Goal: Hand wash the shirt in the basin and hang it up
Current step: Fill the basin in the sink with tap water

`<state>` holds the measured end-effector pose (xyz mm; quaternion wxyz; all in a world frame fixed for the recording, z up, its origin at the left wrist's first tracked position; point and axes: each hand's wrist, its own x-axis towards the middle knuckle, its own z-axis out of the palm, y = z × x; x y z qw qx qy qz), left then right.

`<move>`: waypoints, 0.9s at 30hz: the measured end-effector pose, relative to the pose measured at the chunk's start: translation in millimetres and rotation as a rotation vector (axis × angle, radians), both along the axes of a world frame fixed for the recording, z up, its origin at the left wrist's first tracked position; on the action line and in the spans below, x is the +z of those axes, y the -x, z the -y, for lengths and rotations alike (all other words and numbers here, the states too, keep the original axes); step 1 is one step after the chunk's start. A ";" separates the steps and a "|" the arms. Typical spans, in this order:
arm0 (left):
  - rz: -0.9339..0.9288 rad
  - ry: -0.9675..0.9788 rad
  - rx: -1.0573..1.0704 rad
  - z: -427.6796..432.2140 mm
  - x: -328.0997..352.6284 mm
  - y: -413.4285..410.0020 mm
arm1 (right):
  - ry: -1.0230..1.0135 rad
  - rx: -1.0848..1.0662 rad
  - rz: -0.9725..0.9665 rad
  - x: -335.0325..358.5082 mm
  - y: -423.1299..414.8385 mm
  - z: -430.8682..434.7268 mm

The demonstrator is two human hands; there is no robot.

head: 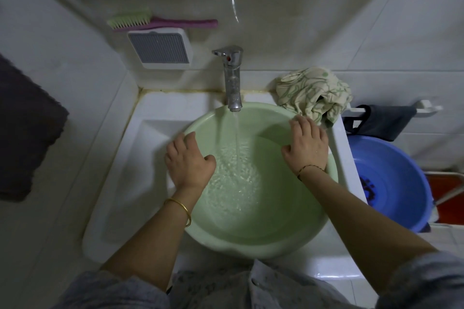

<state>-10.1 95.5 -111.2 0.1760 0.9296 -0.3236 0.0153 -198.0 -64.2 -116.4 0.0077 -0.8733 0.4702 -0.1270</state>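
Head view, one entry.

- **Step in hand (judged):** filling the basin (251, 248) before the wash.
- **Basin:** pale green, round, seated in the white sink (130, 158) and partly filled. The tap (233, 78) runs a steady stream (236, 138) into it.
- **Left hand (189, 160):** rests on the basin's left rim, fingers draped over the outer edge, thumb spread inward above the water. It holds nothing.
- **Right hand (307, 144):** lies flat on the right rim, fingers spread, fingertips just beside the shirt. It pinches nothing.
- **Shirt (311, 90):** cream with a green print, crumpled dry-looking on the sink's back right corner. It is outside the basin and not yet in the water.
- **Doing it well:**
  - Keep both hands steadying the rim so the stream does not rock the basin.
  - Shut the tap while the water sits well below the rim, leaving room for the cloth and the hands.
  - Then press the shirt under until it is soaked through.
- **Other items:** a blue basin (401, 183) stands low at the right, and a scrubbing brush (160, 21) hangs on the wall.
- **Writing:** none legible. The tap shows only a red dot, and the dark marking inside the blue basin is too blurred to read.
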 end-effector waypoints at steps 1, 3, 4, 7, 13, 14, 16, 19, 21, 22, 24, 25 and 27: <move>-0.001 -0.001 0.001 0.2 0.0 0.0 | 0.001 0.000 0.003 0.0 0.0 0.1; 0.002 -0.005 0.002 0.3 0.0 0.1 | 0.001 0.000 0.001 -0.3 -0.2 0.1; 0.005 -0.003 0.002 0.2 -0.1 0.1 | 0.002 0.001 0.002 -0.6 -0.3 0.2; 0.005 0.005 0.004 -0.8 -0.3 0.2 | 0.005 0.003 0.009 -0.9 -0.1 0.1; -0.006 0.003 0.004 -0.5 -0.3 -0.1 | -0.003 0.004 0.003 -0.2 -0.1 0.4; -0.008 0.003 0.004 -0.5 -0.1 0.0 | -0.003 0.004 0.001 -0.5 -0.1 0.4; -0.008 0.006 0.004 -0.6 0.3 0.4 | -0.003 0.005 -0.001 -0.9 0.1 0.4; -0.010 0.004 0.004 -0.7 0.9 0.8 | 0.005 0.008 0.005 -1.0 0.3 0.9; -0.008 0.009 0.001 -0.7 0.8 0.7 | 0.010 0.010 0.008 -0.9 0.5 1.1; -0.004 0.014 0.000 -0.7 0.5 0.6 | 0.012 0.012 0.008 -1.0 0.3 1.0; 0.002 0.018 0.001 -0.7 0.2 0.9 | 0.016 0.013 0.011 -1.5 0.3 0.9; 0.003 0.019 0.003 -0.7 0.1 0.9 | 0.019 0.012 0.015 -1.7 0.3 0.9; -0.005 0.015 0.004 -0.4 0.0 0.6 | 0.025 0.011 0.017 -2.2 0.5 1.0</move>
